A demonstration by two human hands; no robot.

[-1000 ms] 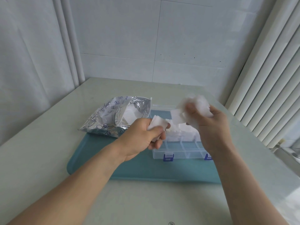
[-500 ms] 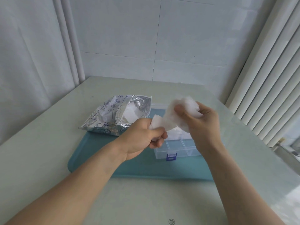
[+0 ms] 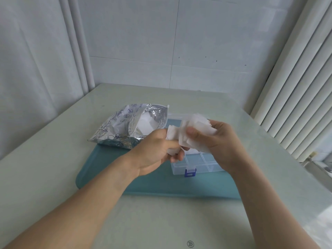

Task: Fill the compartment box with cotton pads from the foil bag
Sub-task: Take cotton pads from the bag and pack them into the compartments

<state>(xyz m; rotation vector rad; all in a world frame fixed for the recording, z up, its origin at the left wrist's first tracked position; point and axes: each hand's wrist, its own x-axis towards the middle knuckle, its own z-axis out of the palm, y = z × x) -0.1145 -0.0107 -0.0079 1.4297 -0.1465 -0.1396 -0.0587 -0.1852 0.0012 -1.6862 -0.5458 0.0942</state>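
A clear plastic compartment box (image 3: 199, 163) with blue latches lies on a teal tray (image 3: 158, 184); my hands hide most of it. The open silver foil bag (image 3: 125, 126) lies at the tray's back left, white pads showing inside. My right hand (image 3: 221, 141) grips a thick bunch of white cotton pads (image 3: 195, 128) above the box. My left hand (image 3: 154, 151) holds a few more pads (image 3: 171, 134), and the two bunches touch.
The tray sits on a pale green table (image 3: 53, 168) in a corner. White tiled wall behind, a curtain at the left, vertical blinds at the right.
My hands have come together: the right hand moved left with its bunch of pads until it met the pads in my left hand.
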